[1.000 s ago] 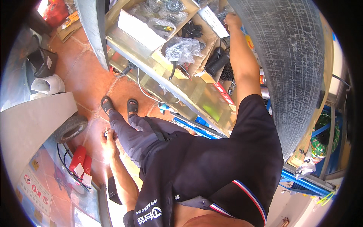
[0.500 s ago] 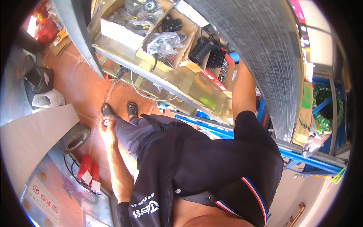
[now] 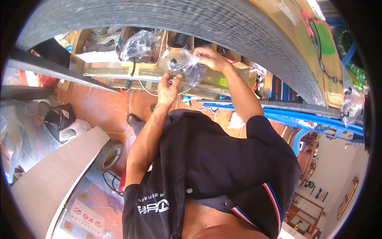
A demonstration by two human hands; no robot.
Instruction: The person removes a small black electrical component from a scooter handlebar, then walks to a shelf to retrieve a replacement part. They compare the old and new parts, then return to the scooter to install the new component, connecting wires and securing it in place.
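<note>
My right hand (image 3: pixel 211 59) grips the top of a crumpled clear plastic bag (image 3: pixel 193 75), with a small dark piece (image 3: pixel 172 62) showing at its left. Just below and left of the bag, my left hand (image 3: pixel 168 87) is raised with its fingers closed round a small shiny part, too small to name exactly. Both hands are in front of a shelf edge (image 3: pixel 107 74), where open cardboard boxes (image 3: pixel 145 57) hold bagged parts and black cylindrical items (image 3: pixel 179 40).
A large grey beam (image 3: pixel 151 12) arches over the boxes. Blue rails (image 3: pixel 318 119) run at right. At lower left are a small wheel (image 3: pixel 109 156), a pale panel (image 3: pixel 51 171) and a black bin (image 3: pixel 59 115), on a tiled floor (image 3: pixel 89 103).
My left hand has risen from beside my legs to the shelf. My right hand has come down and leftward, now with the plastic bag in it. The view has swung round.
</note>
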